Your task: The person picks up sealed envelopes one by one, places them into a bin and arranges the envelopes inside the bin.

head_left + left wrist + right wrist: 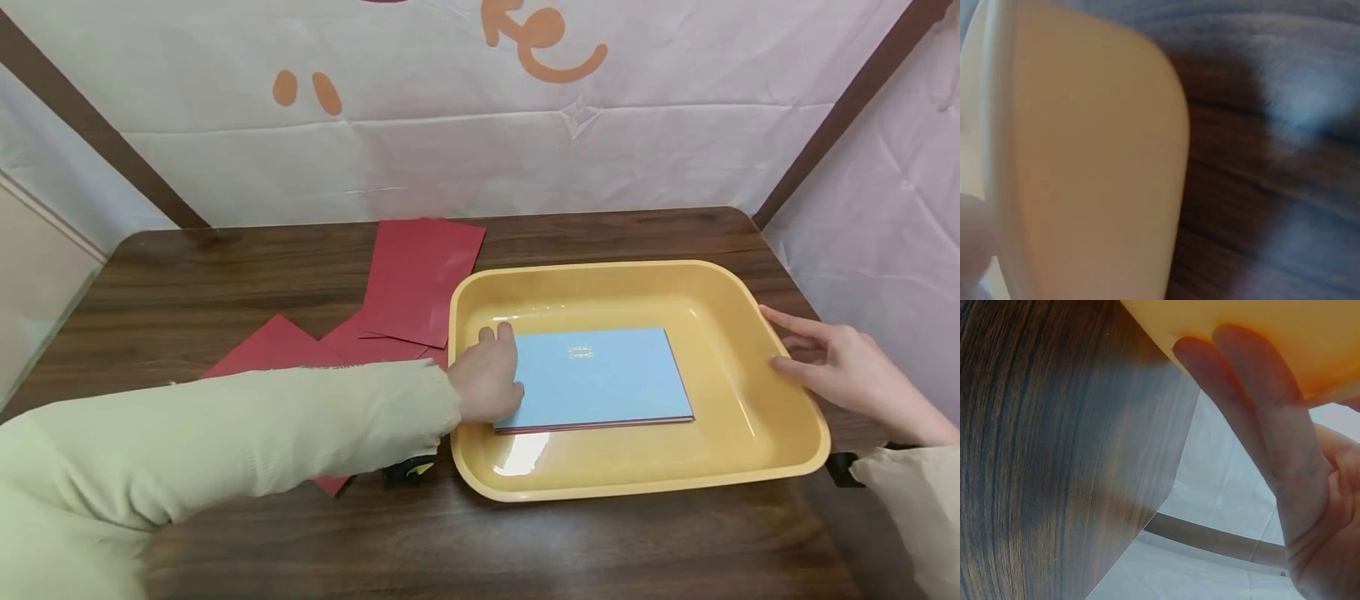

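Observation:
In the head view a yellow tray (720, 467) holds a thin stack of cards with a light blue one (600, 383) on top; dark red edges show beneath it. My left hand (486, 379) reaches over the tray's left side and grips the stack's left end, its thumb over the blue surface. My right hand (847, 367) holds the tray's right rim, thumb at the inner side. In the right wrist view, fingers of that hand (1291, 444) lie against the tray's outer wall (1329, 344). The left wrist view shows mostly the tray's outside (1097, 144).
Several red cards or envelopes (420, 279) overlap on the wooden table (525, 542) left of the tray, partly under my left sleeve (285, 417). A small black object (408, 469) lies beside the tray's lower left. White cloth (450, 167) hangs behind the table.

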A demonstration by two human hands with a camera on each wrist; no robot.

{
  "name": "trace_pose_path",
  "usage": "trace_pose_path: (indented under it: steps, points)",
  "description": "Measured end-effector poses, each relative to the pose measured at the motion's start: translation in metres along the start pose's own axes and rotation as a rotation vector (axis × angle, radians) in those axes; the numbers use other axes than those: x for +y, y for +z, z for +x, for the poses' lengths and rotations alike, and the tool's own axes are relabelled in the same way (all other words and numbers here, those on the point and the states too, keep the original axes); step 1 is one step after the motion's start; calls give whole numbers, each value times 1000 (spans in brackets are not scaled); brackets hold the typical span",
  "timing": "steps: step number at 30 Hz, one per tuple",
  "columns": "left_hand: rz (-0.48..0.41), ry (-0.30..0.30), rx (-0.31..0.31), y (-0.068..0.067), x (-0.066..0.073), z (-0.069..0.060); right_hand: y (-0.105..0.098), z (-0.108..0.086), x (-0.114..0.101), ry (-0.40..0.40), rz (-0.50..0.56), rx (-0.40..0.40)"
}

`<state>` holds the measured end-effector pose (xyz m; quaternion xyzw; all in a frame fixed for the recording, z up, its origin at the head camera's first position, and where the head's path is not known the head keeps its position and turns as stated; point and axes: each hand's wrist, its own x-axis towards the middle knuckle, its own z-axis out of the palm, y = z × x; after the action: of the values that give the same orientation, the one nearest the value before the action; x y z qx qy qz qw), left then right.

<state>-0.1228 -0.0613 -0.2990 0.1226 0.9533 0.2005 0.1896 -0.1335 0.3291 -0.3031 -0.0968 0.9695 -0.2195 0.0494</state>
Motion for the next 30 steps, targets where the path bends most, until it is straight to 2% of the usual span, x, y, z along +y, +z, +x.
trace_pose_path:
  steps: [3,6,8,12,15,19,22,26,30]
  points:
    - [-133,90,102,3,-3,-7,0,0,1,-3,1,7]
    - [-308,188,202,6,-6,-14,-1,0,1,-13,-2,17]
    - [-419,231,259,7,-8,-18,0,0,1,-18,-6,18]
    - [-579,234,361,4,-17,-24,1,-1,0,-26,-2,14]
    - [-632,206,438,-3,-31,-27,1,-1,0,-26,1,15]
    - [-592,151,520,-12,-58,-32,1,-1,1,-21,0,16]
    - [-524,87,535,-19,-81,-40,1,-1,0,-18,-8,12]
    - [-400,9,484,-28,-110,-55,1,0,-1,-18,-18,9]
    - [-247,-1,427,-35,-137,-70,2,0,-1,-13,-16,7]
